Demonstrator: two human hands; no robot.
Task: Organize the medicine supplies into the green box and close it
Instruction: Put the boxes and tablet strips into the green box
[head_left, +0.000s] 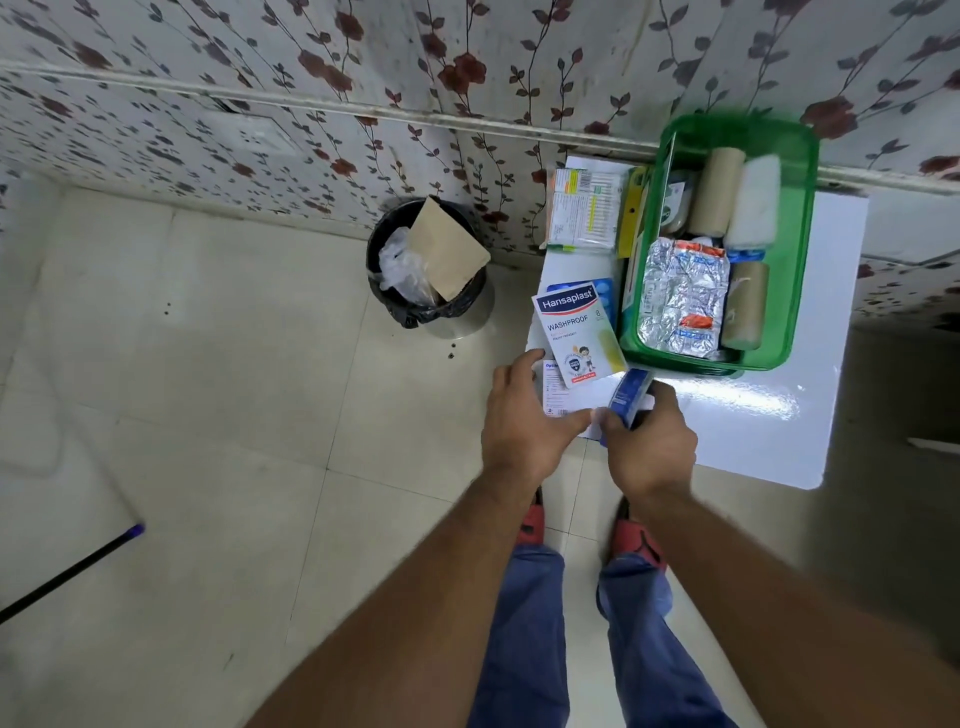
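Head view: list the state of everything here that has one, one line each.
green box: open, no lid on, part filled
foil strips: inside the box
Hansaplast box: out on the white table
cotton bud pack: out on the table
blue box: gripped in right hand
left hand: on a white packet, grip unclear
bin: full, cardboard sticking out

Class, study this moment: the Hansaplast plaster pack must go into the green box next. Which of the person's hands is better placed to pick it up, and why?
The left hand. It rests beside the Hansaplast pack, fingertips near its lower edge, and appears free. The right hand already grips a blue box, so it would probably have to drop that into the green box first.
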